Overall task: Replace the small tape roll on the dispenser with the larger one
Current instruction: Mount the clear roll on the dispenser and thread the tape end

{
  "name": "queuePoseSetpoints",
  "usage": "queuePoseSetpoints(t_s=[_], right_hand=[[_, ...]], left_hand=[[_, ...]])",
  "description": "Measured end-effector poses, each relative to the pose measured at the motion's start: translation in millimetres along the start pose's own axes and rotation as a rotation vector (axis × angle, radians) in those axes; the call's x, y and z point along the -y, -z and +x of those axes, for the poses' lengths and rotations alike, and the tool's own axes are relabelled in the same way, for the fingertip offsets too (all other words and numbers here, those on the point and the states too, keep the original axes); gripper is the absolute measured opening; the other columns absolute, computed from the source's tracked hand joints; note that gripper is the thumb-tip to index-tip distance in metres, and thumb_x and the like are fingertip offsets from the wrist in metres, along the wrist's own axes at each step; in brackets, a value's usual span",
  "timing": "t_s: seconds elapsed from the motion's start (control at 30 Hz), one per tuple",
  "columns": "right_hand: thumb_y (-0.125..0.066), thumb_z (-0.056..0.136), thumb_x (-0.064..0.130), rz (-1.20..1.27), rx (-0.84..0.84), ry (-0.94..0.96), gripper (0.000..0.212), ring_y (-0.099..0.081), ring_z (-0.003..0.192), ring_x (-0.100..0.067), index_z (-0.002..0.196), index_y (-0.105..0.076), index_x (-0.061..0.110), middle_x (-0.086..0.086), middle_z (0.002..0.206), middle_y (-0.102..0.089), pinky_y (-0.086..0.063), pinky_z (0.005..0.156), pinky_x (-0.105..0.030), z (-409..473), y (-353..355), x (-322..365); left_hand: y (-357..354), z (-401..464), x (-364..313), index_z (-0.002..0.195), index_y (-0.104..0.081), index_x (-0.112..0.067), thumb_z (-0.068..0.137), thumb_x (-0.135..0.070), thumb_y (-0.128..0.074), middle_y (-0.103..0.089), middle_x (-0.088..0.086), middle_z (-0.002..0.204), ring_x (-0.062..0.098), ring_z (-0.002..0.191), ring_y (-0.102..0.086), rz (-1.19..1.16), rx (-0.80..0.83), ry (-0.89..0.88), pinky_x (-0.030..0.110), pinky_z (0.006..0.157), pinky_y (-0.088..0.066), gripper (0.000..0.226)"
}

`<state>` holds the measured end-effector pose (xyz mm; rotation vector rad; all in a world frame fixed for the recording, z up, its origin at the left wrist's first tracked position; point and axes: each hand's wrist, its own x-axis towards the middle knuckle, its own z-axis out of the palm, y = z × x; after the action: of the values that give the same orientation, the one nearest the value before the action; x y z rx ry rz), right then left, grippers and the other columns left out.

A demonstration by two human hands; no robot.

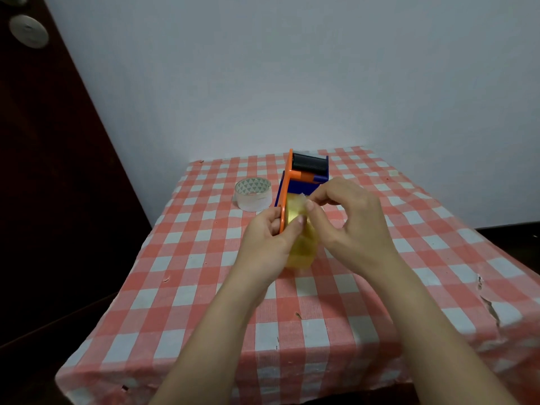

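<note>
Now both hands (309, 226) grip the dispenser (298, 179); its black roller points away.

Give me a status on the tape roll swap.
Done, apparently: the small roll lies loose on the tablecloth, left of the dispenser. In hand: the yellowish big roll sits at the dispenser's near end; the left hand holds roll and orange frame, the right hand pinches at the roll's top, probably the tape end. Left: whether the roll is fully seated is hidden; no tape is threaded over the black roller.
</note>
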<state>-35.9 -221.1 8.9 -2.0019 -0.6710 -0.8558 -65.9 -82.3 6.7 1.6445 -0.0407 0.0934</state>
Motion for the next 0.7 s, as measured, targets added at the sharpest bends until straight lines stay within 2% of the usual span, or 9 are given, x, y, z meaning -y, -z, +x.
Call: queuePoseSetpoints(t_s=[0.07,0.17,0.3,0.37,0.47,0.53,0.63,0.7], right_hand=[[-0.061,0.084,0.018,0.031,0.054,0.005,0.01,-0.059,0.08,-0.008,0.078,-0.067,0.013,0.007,0.079,-0.063,-0.048,0.076,-0.028,0,4,-1],[-0.066,0.084,0.026,0.081,0.133,-0.024,0.012,-0.06,0.088,-0.007,0.081,-0.069,0.015,0.006,0.086,-0.065,-0.046,0.083,-0.023,0,10,-2],[-0.077,0.076,0.042,0.087,0.196,-0.073,0.026,-0.062,0.094,-0.007,0.087,-0.073,0.019,0.008,0.093,-0.066,-0.046,0.085,-0.018,0,11,-4],[-0.079,0.073,0.038,0.121,0.192,-0.088,0.025,-0.063,0.091,-0.006,0.085,-0.075,0.017,0.007,0.092,-0.068,-0.046,0.083,-0.014,2,13,-5],[-0.078,0.077,0.024,0.106,0.156,-0.055,0.011,-0.063,0.088,-0.005,0.08,-0.076,0.014,0.007,0.088,-0.07,-0.045,0.083,-0.013,3,17,-7],[-0.076,0.08,0.021,-0.01,0.084,0.013,0.008,-0.059,0.091,-0.008,0.077,-0.073,0.014,0.007,0.09,-0.068,-0.04,0.086,-0.011,4,17,-9],[-0.074,0.08,0.021,-0.142,-0.029,0.047,0.01,-0.042,0.107,-0.009,0.074,-0.07,0.014,0.0,0.109,-0.062,-0.029,0.092,-0.008,4,15,-11],[-0.073,0.08,0.021,-0.165,-0.067,0.034,0.011,-0.037,0.117,-0.012,0.074,-0.069,0.012,-0.004,0.122,-0.058,-0.023,0.098,-0.007,3,15,-10]], left_hand=[[0,0,-1,0.12,-0.064,-0.016,0.093,-0.032,-0.063,-0.076,0.003,0.103,0.021,0.098,-0.072,0.006,-0.005,0.011,0.05,0.091,-0.056,0.032],[1,1,-1,0.117,-0.065,-0.018,0.089,-0.039,-0.065,-0.076,0.0,0.105,0.02,0.101,-0.071,0.014,-0.001,0.007,0.049,0.093,-0.055,0.035],[1,1,-1,0.14,-0.049,-0.017,0.065,-0.066,-0.067,-0.064,0.004,0.132,0.024,0.121,-0.061,0.009,-0.005,0.004,0.05,0.101,-0.049,0.092],[2,2,1,0.141,-0.048,-0.015,0.062,-0.069,-0.067,-0.062,0.009,0.135,0.026,0.124,-0.058,0.004,0.006,-0.001,0.05,0.103,-0.047,0.097],[1,-1,-4,0.136,-0.053,-0.013,0.073,-0.056,-0.068,-0.068,0.008,0.125,0.022,0.114,-0.065,0.019,0.014,-0.003,0.049,0.099,-0.051,0.078],[0,-1,-2,0.128,-0.059,-0.014,0.087,-0.04,-0.067,-0.074,0.004,0.112,0.02,0.103,-0.07,0.031,0.033,-0.007,0.048,0.094,-0.054,0.049],[-2,-3,-1,0.111,-0.065,-0.018,0.094,-0.03,-0.061,-0.077,0.002,0.096,0.022,0.091,-0.074,0.063,0.033,-0.034,0.05,0.085,-0.058,0.021],[-3,-4,-2,0.107,-0.066,-0.018,0.095,-0.033,-0.059,-0.077,0.003,0.093,0.024,0.087,-0.074,0.094,0.027,-0.057,0.052,0.081,-0.059,0.02]])
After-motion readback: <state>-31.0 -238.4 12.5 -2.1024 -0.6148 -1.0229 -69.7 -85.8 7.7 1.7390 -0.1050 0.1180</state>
